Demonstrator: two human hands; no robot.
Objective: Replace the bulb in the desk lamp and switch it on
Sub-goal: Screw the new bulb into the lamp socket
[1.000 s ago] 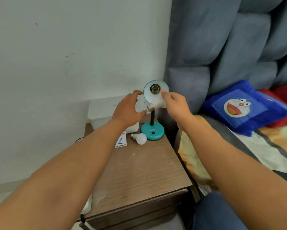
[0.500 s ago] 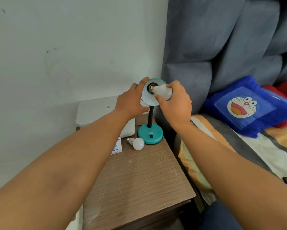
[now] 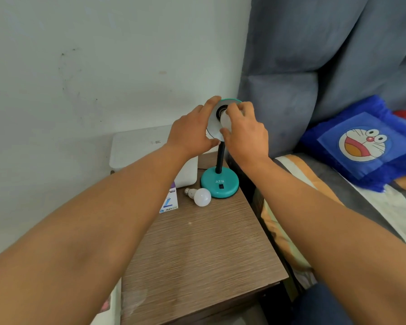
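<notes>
The white frosted screw-in bulb (image 3: pixel 226 120) is held at the mouth of the teal round lamp shade (image 3: pixel 215 127), at the far end of the brown wood-grain bedside table (image 3: pixel 197 254). It is pinched between the thumb and curled fingers of the right hand (image 3: pixel 245 134). The shade's left rim is clasped by the left hand (image 3: pixel 190 134), fingers wrapped over the edge.

The bulb's long axis runs from near-right to far-left: the screw cap is pointed into the dark socket (image 3: pixel 220 111), the dome toward the camera and slightly down. Whether the thread is engaged cannot be told; the cap is hidden.

Likely risks:
- Cross-threading, if the bulb is turned while tilted off the socket axis.
- The black flexible gooseneck (image 3: pixel 220 158) may bend or twist if the shade is not braced firmly.
- The teal round base (image 3: pixel 219 185) could be dragged or tipped, since it stands near the table's right edge.
- The spare white bulb (image 3: pixel 201 196) lying loose just left of the base could be knocked and rolled off.

The black rocker switch (image 3: pixel 221 186) on the base is untouched.
</notes>
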